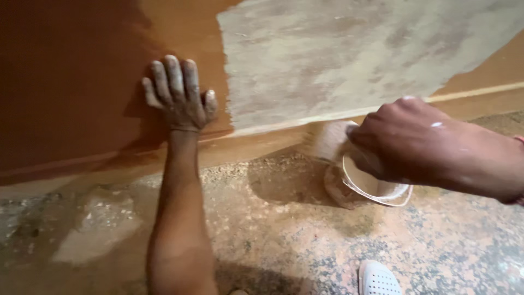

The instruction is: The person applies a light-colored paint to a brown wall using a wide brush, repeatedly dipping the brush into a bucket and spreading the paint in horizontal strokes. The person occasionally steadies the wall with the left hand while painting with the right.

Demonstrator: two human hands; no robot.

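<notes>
My left hand (179, 94) presses flat on the brown wall (71, 82), fingers spread and dusted with white. My right hand (406, 139) is closed around a brush whose pale bristles (327, 139) stick out to the left, blurred, just over a small white bucket (382, 188). The bucket stands on the floor at the wall's base and holds pale paint. A large patch of pale wash (349, 54) covers the wall above the bucket, ending at the skirting line.
A speckled stone floor (305, 240) with pale smears at the left. The toe of a white perforated shoe (377, 278) shows at the bottom edge. A skirting band (480, 93) runs along the wall's foot.
</notes>
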